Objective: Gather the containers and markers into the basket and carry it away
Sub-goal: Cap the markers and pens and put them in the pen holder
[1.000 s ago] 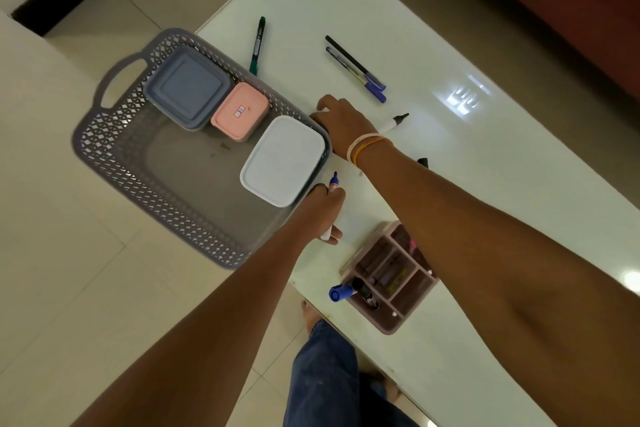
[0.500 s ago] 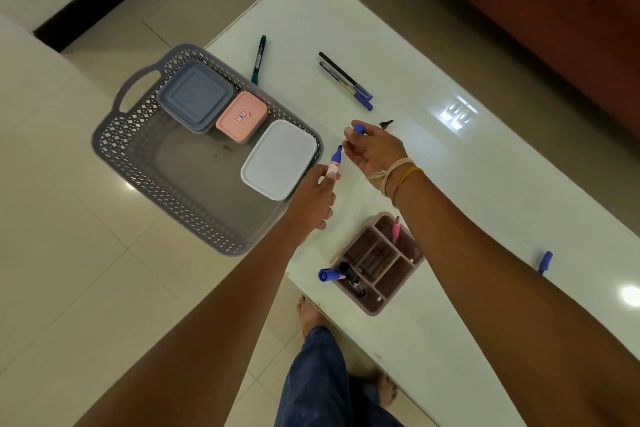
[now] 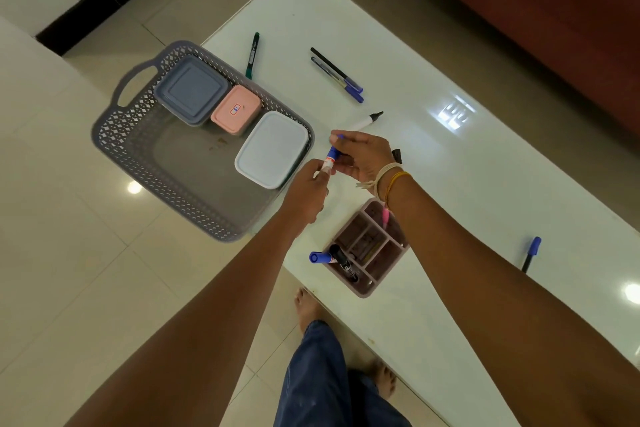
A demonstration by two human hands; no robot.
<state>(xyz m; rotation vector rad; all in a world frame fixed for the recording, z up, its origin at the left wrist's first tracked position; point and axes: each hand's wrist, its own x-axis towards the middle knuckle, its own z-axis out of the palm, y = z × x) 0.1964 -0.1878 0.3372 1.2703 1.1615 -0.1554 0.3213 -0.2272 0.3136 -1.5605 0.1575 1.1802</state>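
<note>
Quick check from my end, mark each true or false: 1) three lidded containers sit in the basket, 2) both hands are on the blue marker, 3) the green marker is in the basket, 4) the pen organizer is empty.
1) True: the grey-blue container, pink container and white container sit in the basket.
2) True: the left hand and right hand both hold the blue marker.
3) False: the green marker lies on the table, beside the basket.
4) False: the organizer holds several markers.

Lidded containers [image 3: 271, 150]: three. Basket [image 3: 114, 130]: one. Desk organiser [image 3: 367, 246]: one. Markers and pens [image 3: 252, 54] loose on the bench [image 3: 450, 184]: five. Marker in the hands [image 3: 360, 156]: one.
</note>
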